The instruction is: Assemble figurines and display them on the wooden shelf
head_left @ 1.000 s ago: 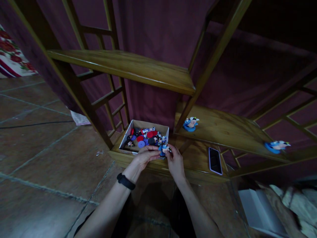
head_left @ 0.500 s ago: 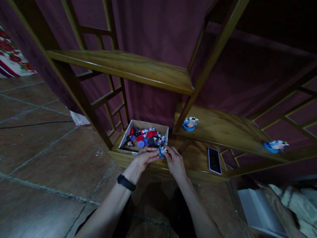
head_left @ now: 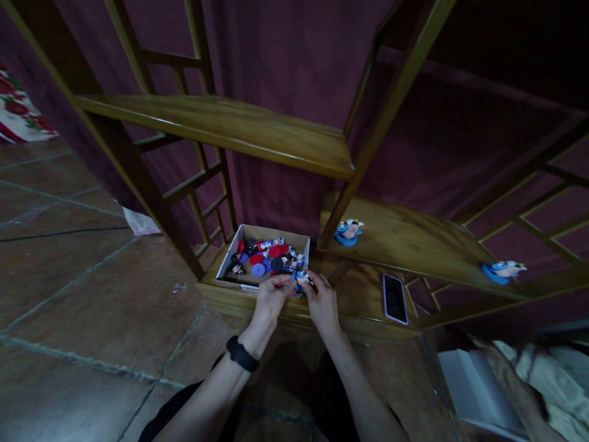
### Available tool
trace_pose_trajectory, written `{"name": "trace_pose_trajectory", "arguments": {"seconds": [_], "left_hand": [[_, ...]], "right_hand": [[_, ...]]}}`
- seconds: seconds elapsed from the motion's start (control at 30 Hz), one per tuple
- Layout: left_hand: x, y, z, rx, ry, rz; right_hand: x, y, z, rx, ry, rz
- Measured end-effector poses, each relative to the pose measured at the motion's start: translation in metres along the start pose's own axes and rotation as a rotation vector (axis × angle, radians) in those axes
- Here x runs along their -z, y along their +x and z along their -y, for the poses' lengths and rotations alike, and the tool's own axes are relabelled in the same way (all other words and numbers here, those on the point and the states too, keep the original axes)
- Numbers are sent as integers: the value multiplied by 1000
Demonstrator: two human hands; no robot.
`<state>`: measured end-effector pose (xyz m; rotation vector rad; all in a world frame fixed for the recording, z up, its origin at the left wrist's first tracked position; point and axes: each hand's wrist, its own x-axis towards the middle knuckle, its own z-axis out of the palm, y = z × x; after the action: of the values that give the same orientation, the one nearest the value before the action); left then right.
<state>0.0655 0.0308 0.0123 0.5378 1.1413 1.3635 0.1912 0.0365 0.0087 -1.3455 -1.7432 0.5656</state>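
Observation:
Between my two hands is a small blue-and-white figurine (head_left: 302,280), held just in front of the right front corner of an open cardboard box (head_left: 229,283). My left hand (head_left: 272,297) pinches it from the left, and my right hand (head_left: 323,302) grips it from the right. Fingers cover much of its lower part. Inside the box lie several small figurines, along with red discs (head_left: 275,252), a purple disc (head_left: 258,270) and a black disc (head_left: 277,264).
On the shelf to the right stand a figurine on a blue base (head_left: 348,233) and, farther along, another figurine (head_left: 504,270). A phone (head_left: 394,299) lies on the lower board. Above the box juts a wooden shelf (head_left: 221,126). A white box (head_left: 481,390) sits on the floor at right.
My left hand has turned, its wrist shifting slightly right, while both hands keep hold of the figurine. The whole view has shifted slightly; the box and shelf figurines have not moved.

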Motion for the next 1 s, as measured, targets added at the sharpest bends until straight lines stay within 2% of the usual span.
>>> {"name": "trace_pose_trajectory", "arguments": {"seconds": [0.2, 0.43, 0.57, 0.77, 0.9, 1.0], "left_hand": [[6, -3, -7, -20, 11, -16], [-1, 2, 14, -122, 19, -106], [-3, 5, 10, -134, 51, -104], [1, 2, -10, 10, -42, -38], [6, 5, -11, 170, -163, 27], [9, 9, -9, 245, -182, 27]], "right_hand": [[3, 1, 10, 99, 27, 92], [-7, -1, 12, -8, -1, -46], [-7, 1, 12, -25, 38, -42], [-5, 3, 9, -100, 273, -52], [-8, 6, 5, -155, 347, -29], [-9, 8, 2, -166, 356, -5]]}}
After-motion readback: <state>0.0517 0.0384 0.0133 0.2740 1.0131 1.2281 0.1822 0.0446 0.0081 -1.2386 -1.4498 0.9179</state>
